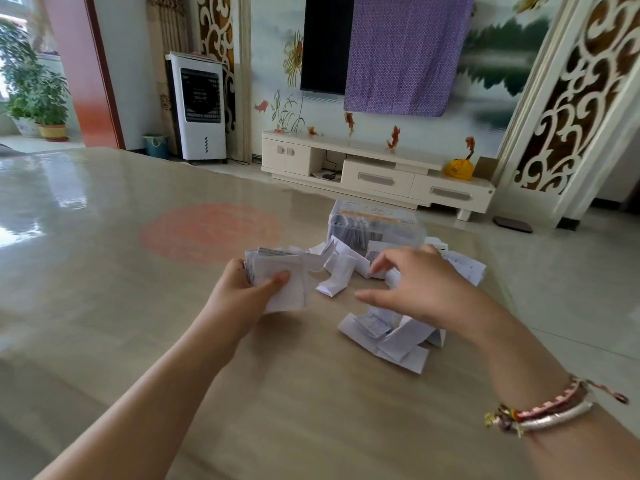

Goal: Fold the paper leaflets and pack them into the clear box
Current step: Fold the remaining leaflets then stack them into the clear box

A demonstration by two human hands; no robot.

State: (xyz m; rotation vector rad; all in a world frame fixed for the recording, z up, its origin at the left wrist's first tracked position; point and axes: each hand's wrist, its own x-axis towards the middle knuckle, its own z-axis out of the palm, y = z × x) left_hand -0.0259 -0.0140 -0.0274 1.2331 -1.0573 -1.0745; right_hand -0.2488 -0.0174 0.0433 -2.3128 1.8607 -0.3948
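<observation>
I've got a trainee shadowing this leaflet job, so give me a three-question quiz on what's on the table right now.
1. True or false: the left hand grips a stack of folded leaflets.
2. Where does the clear box stand relative to the loose leaflets? A) nearer the person B) beyond them C) on the floor
3. Fill in: the right hand hovers with curled fingers over the pile, holding ____.

Key: 1 true; 2 B; 3 nothing
</observation>
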